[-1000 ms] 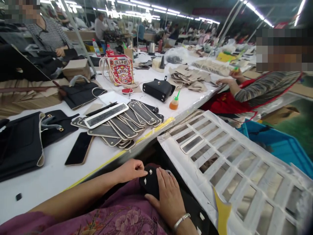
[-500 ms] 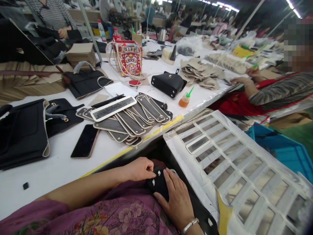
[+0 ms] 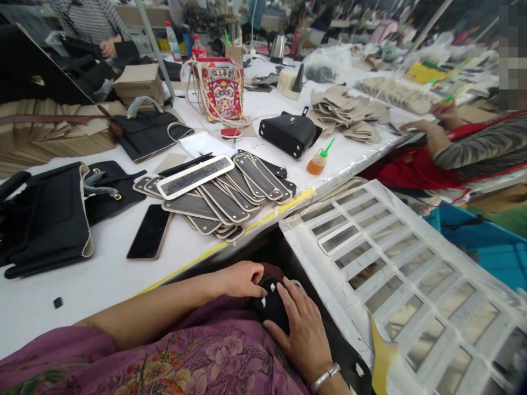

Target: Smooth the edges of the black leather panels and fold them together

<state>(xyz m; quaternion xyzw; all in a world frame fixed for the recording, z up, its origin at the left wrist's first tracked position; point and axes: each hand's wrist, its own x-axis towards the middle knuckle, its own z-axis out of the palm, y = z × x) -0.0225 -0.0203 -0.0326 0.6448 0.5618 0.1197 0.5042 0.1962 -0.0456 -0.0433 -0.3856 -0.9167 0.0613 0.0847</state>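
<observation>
A black leather bag piece [image 3: 270, 317] with small white tabs on it lies in my lap, below the table edge. With its fingers curled, my left hand [image 3: 246, 278] pinches the piece at its far left edge. My right hand [image 3: 303, 332] wraps over the right side, thumb on the near side and fingers across the top. A dark red rounded thing [image 3: 273, 270] shows just behind the piece. More black material with a white tab [image 3: 359, 370] extends under my right wrist. Much of what lies beneath the hands is hidden.
Grey strips with pale borders [image 3: 222, 197] are heaped on the table, near a phone [image 3: 150, 231] and black bags [image 3: 45, 214]. A glue bottle [image 3: 319, 159] stands near the edge. At right are a slotted white board [image 3: 370, 219], a blue crate [image 3: 473, 236] and a co-worker's arm [image 3: 465, 148].
The view has shifted slightly, so the table's things sit a little further right and higher. Both hands keep their hold on the black piece with little visible movement.
</observation>
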